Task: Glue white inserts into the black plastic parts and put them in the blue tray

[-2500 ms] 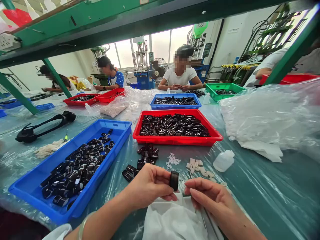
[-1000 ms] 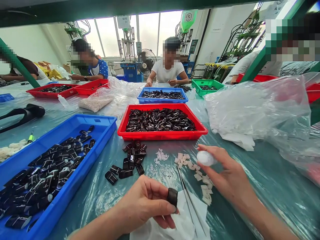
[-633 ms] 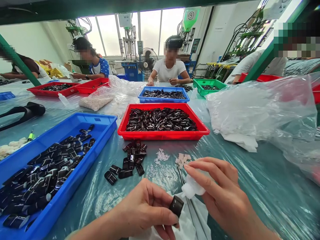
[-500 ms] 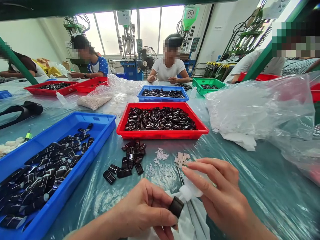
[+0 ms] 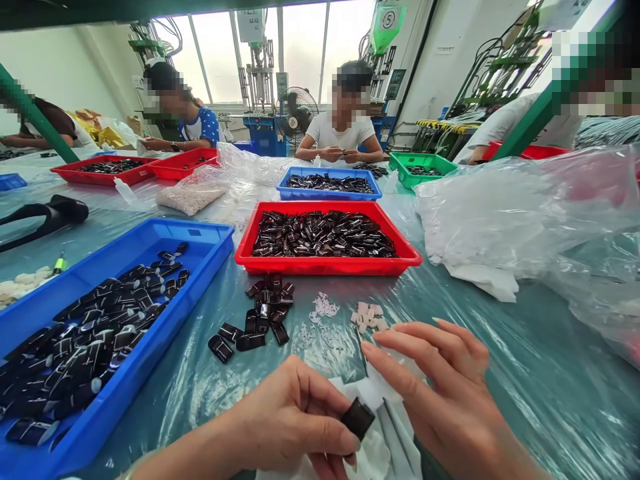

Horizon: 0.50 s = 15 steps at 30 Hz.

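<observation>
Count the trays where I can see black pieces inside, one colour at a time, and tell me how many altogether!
Red trays: 3
Blue trays: 2
Green tray: 1
Total: 6

Light: bright, pale; it entered by the windows [image 5: 302,50] far beyond my left hand [image 5: 295,413], which burnt out to white. Glare: streaks ran across the plastic sheet [image 5: 203,360] left of that hand. Shade: the beam [image 5: 100,12] high overhead stood near black. Blur: the plastic bag [image 5: 520,210] beyond my right hand [image 5: 447,393] softened toward the edge. Masking: pixel blocks covered co-workers' heads [image 5: 353,90].
</observation>
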{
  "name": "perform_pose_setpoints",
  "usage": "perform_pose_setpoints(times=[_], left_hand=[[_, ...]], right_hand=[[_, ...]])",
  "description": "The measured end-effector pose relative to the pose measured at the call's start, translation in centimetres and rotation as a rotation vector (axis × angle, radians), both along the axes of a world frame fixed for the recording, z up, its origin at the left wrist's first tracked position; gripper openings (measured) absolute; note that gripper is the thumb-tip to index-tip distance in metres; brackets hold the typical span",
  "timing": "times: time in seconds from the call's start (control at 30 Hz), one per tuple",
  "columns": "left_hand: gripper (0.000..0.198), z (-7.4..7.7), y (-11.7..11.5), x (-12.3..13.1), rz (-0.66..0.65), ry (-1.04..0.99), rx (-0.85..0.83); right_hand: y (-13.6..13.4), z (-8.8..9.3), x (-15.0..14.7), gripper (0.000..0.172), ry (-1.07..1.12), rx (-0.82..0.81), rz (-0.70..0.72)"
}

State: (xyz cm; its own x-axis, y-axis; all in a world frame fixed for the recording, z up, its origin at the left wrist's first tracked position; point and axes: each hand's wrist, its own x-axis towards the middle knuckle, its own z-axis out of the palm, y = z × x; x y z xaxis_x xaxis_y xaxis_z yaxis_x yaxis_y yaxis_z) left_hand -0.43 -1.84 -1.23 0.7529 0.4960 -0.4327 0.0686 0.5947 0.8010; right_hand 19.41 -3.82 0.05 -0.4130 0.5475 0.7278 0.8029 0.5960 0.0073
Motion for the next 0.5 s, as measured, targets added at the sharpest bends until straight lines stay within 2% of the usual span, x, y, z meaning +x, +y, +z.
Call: perform_pose_setpoints(times=[0.3,0.5], left_hand=[[0.015,0.52,0.03,0.13,0.018,0.014,-0.005],[0.015,0.6,0.09,0.07,0.026,0.026,0.007]], right_hand=[[0.0,0.0,0.36,0.031,-0.01,-0.022,0.003],[0.01,-0.74,-0.11,0.03,0.142,-0.016,-0.016]])
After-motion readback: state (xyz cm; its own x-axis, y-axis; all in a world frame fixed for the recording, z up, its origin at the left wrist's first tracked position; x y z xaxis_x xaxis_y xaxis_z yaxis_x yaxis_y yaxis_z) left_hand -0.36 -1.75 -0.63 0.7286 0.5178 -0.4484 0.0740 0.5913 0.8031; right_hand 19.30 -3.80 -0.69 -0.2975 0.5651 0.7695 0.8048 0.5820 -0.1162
